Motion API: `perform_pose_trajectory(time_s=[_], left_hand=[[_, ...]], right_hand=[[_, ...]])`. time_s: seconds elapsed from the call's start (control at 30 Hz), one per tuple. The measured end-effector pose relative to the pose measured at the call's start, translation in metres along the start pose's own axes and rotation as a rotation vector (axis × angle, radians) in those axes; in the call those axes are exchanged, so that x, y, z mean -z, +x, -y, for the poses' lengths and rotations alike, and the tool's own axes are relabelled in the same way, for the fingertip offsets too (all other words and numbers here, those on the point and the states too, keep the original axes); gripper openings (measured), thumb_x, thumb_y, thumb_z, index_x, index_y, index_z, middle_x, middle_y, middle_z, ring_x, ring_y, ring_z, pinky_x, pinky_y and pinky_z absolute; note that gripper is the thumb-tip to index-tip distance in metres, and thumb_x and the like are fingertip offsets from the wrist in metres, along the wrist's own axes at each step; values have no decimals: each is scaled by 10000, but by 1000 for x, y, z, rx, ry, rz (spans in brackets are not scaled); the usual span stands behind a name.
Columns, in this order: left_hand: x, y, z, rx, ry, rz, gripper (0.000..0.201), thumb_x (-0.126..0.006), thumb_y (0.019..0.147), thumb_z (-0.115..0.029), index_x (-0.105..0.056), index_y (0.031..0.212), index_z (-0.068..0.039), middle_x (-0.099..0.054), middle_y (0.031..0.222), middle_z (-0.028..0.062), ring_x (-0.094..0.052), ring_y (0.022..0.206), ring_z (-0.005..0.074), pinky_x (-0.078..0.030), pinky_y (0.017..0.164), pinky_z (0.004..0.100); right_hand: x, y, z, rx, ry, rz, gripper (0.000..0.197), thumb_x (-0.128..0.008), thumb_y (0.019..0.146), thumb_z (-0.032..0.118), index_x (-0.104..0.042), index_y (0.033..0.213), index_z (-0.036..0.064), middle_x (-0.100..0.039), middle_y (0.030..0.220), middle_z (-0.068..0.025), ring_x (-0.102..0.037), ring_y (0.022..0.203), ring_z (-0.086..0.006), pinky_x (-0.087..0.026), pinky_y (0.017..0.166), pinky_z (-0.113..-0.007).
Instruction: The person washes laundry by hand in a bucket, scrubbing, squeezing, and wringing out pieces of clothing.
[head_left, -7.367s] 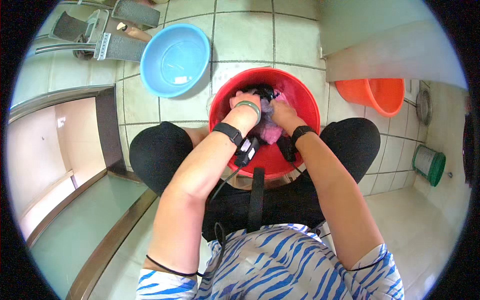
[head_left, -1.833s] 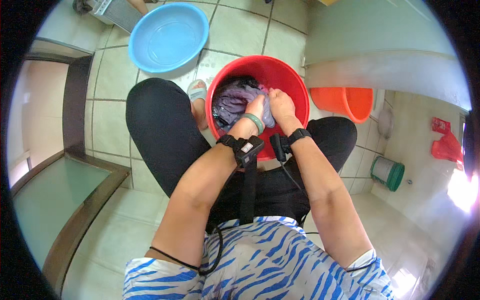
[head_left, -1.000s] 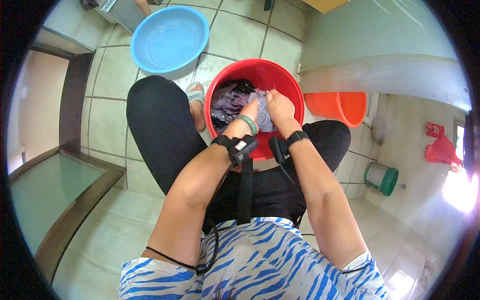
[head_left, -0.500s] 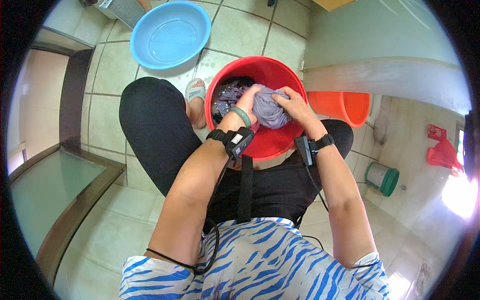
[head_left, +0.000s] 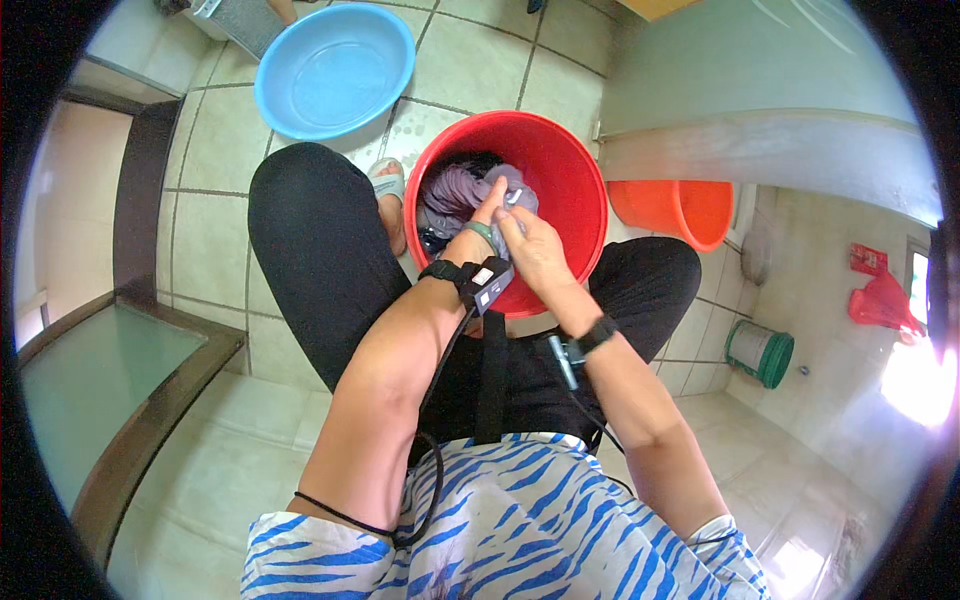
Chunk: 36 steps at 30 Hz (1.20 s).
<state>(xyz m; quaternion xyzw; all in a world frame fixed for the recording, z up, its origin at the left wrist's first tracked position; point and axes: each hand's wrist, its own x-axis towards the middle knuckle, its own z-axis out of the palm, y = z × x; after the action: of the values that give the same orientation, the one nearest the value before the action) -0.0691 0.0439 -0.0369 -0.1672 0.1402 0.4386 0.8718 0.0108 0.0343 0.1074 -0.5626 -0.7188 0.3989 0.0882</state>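
Between my knees stands a round red bucket (head_left: 575, 175) with wet-looking clothes in it. A greyish-purple garment (head_left: 452, 193) lies bunched on the left side of the bucket, and part of it is gathered up under my hands. My left hand (head_left: 484, 214), with a green bangle at the wrist, is closed on the garment; its fingers are partly hidden. Close against it, my right hand (head_left: 532, 243) has its fingers curled round the bunched cloth. Darker cloth (head_left: 480, 160) shows along the far left inner wall of the bucket.
A light blue basin (head_left: 335, 72) sits on the tiled floor ahead to the left. Right of the red bucket an orange bucket (head_left: 655, 208) lies tilted beneath a pale ledge (head_left: 760, 160). Farther right are a green pail (head_left: 762, 352) and a red plastic bag (head_left: 882, 302).
My right hand has moved left and closer to my left hand. The garment, earlier a wide bundle stretched between both hands, now hangs lower and further left, gathered beneath them.
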Motion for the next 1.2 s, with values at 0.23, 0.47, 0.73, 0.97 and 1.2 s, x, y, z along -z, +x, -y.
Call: perform_pose_trajectory(time_s=[0.23,0.47,0.73,0.97,1.2], left_hand=[[-58,5,27,-238,7,-364,265,-436,857,-326,-594,851,-113,-643,844,61,-603,760,236,-478,742,394],[-21,9,21,-202,-36,-111,282,-421,864,-345,-579,819,-115,-623,790,85,-598,726,249,-486,690,412],[-39,4,23,-251,6,-265,280,-425,863,-342,-582,852,-109,-629,810,71,-600,740,253,-482,705,419],[-52,3,33,-264,8,-222,241,-435,869,-266,-588,843,-82,-629,824,68,-601,755,217,-487,731,371],[-95,-25,20,-93,-51,-78,241,-445,854,-244,-590,888,-54,-630,864,97,-603,802,232,-480,784,375]], right_hand=[[22,53,-23,-245,-445,-158,428,-352,855,387,-596,853,35,-606,831,-243,-594,795,-405,-457,734,-499],[6,20,-16,-51,-292,-143,447,-345,857,406,-598,822,38,-601,770,-247,-595,748,-412,-474,703,-488],[17,25,-16,-157,-270,-123,407,-366,847,372,-606,872,43,-606,828,-252,-593,795,-411,-462,741,-495],[11,58,-64,-347,-220,-211,393,-394,893,326,-611,893,-1,-626,883,-218,-614,809,-350,-476,744,-398],[20,54,-82,-608,1394,218,598,-388,867,570,-584,1043,32,-632,984,-132,-602,916,-241,-467,838,-384]])
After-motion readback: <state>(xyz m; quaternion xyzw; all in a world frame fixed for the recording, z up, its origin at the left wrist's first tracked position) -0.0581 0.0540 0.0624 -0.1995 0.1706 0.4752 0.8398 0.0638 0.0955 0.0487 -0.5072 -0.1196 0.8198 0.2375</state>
